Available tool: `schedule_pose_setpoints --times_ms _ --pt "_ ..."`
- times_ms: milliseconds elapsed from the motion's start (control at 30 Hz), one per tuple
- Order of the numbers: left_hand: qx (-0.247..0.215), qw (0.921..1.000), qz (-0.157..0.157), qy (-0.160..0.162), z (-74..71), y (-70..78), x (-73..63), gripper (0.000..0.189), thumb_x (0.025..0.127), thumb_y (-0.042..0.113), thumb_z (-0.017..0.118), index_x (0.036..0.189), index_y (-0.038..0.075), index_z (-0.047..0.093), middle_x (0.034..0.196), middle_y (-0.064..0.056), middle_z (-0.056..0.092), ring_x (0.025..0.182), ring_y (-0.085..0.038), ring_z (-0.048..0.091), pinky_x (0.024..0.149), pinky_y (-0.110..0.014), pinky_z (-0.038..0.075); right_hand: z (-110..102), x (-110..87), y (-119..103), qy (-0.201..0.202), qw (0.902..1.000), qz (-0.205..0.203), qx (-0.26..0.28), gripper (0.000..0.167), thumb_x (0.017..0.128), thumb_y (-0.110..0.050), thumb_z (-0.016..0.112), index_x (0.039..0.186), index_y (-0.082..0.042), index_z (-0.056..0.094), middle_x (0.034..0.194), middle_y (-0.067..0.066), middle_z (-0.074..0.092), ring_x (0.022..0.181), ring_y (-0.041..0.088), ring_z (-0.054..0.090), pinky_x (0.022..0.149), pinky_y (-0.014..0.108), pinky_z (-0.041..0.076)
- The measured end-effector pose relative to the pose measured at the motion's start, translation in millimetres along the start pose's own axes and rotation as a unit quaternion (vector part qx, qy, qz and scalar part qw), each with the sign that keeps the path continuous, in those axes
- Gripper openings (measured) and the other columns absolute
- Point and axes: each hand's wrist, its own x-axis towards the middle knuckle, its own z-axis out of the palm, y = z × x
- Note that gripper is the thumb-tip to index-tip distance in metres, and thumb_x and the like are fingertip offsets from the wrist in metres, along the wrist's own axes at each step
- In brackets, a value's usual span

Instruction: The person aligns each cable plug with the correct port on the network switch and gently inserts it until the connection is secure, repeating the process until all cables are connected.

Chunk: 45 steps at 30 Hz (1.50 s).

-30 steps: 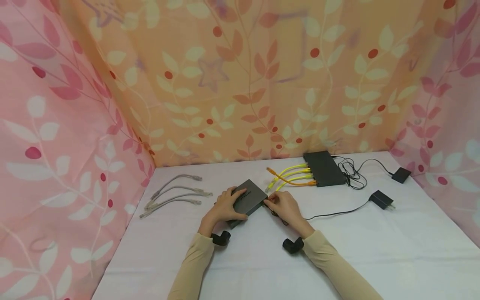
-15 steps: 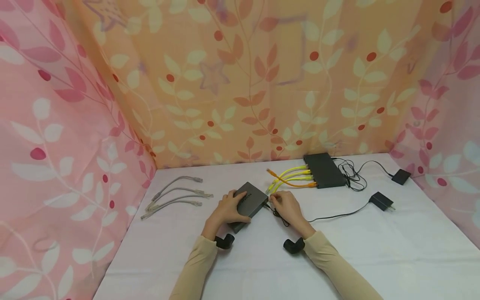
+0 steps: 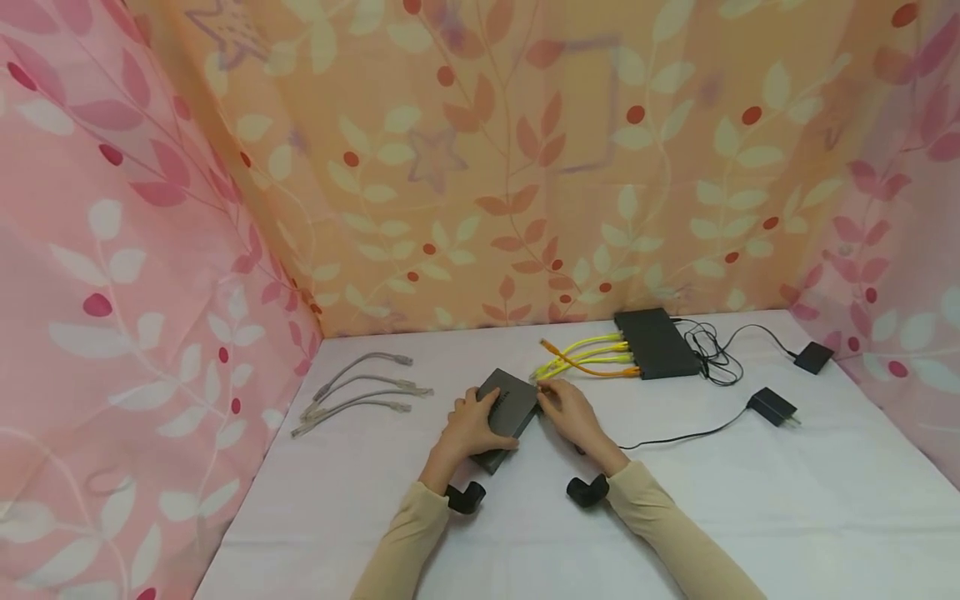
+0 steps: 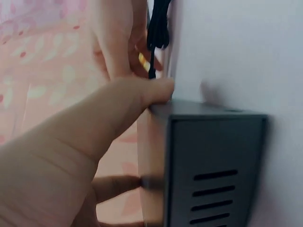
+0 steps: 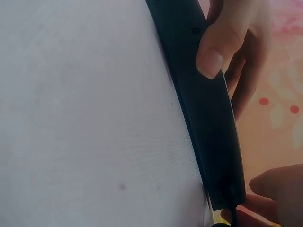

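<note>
My left hand (image 3: 472, 429) grips a small grey network switch (image 3: 516, 407), thumb on its near long side and fingers over its top and far side. Vent slots show on one end of the switch (image 4: 215, 161) in the left wrist view. A thin black power cord (image 4: 152, 61) meets the opposite end, part of it bundled. My right hand (image 3: 573, 417) is at that far right corner with bent fingers. In the right wrist view its fingertips (image 5: 259, 204) lie close beside the cord's plug end (image 5: 234, 213); whether they pinch it cannot be made out.
A black switch (image 3: 658, 346) with yellow cables (image 3: 592, 342) and an orange cable (image 3: 573, 360) stands at the back right. Black adapters (image 3: 772, 407) lie to the right. Several grey network cables (image 3: 360, 396) lie left on the white-covered table (image 3: 525, 550).
My left hand has turned the grey switch slightly and shifted it right and nearer. My right hand drew a little off the cord's plug, then came back to the switch's corner.
</note>
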Motion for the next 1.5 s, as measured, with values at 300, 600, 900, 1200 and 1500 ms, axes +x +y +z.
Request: schedule_pose_setpoints --times_ms 300,600,900,1200,1500 --pt "-0.133 0.9906 -0.007 0.031 -5.7 -19.3 -1.3 0.076 0.087 0.057 0.052 0.139 0.003 0.04 0.138 -0.022 0.042 0.125 -0.04 0.041 0.099 -0.052 0.036 -5.2 -6.1 -5.7 -0.019 0.9992 -0.03 0.017 0.034 0.09 -0.017 0.061 0.119 0.002 0.059 0.116 0.015 0.059 0.108 0.031 0.056 0.091 0.046 0.044" --pt "-0.202 0.9778 0.037 0.043 -7.5 -58.4 -8.6 0.057 0.102 0.037 0.028 0.127 -0.009 0.05 0.13 -0.028 0.048 0.124 -0.042 0.041 0.102 -0.053 0.032 -4.2 -22.3 -25.5 -0.08 0.9934 -0.074 -0.035 0.059 0.088 -0.03 0.063 0.133 0.004 0.045 0.138 0.022 0.041 0.127 0.036 0.041 0.1 0.05 0.035" --pt "-0.266 0.9635 -0.021 -0.016 -5.6 -54.9 -10.9 0.072 0.1 0.05 0.014 0.139 -0.008 0.032 0.147 -0.027 0.024 0.138 -0.04 0.016 0.111 -0.053 0.013 2.7 -39.2 -46.8 -0.168 0.9799 -0.087 -0.062 0.079 0.089 -0.047 0.056 0.144 0.001 0.025 0.15 0.026 0.013 0.14 0.037 0.01 0.11 0.052 0.018" --pt "-0.384 0.9216 -0.033 -0.045 -9.6 -51.8 -14.7 0.083 0.095 0.059 0.005 0.135 -0.005 0.042 0.14 -0.023 0.041 0.134 -0.039 0.028 0.11 -0.054 0.013 7.4 -47.3 -48.6 -0.207 0.9717 -0.063 -0.095 0.088 0.088 -0.062 0.045 0.146 -0.002 0.018 0.151 0.026 0.001 0.141 0.037 0.0 0.109 0.052 0.02" --pt "-0.458 0.8827 -0.011 -0.105 -8.7 -42.2 -20.5 0.091 0.091 0.065 0.002 0.138 -0.006 0.034 0.137 -0.023 0.042 0.128 -0.037 0.037 0.107 -0.051 0.023 6.4 -48.1 -48.2 -0.199 0.973 -0.059 -0.101 0.099 0.08 -0.069 0.05 0.147 -0.003 0.019 0.151 0.028 -0.001 0.14 0.039 -0.004 0.106 0.052 0.027"
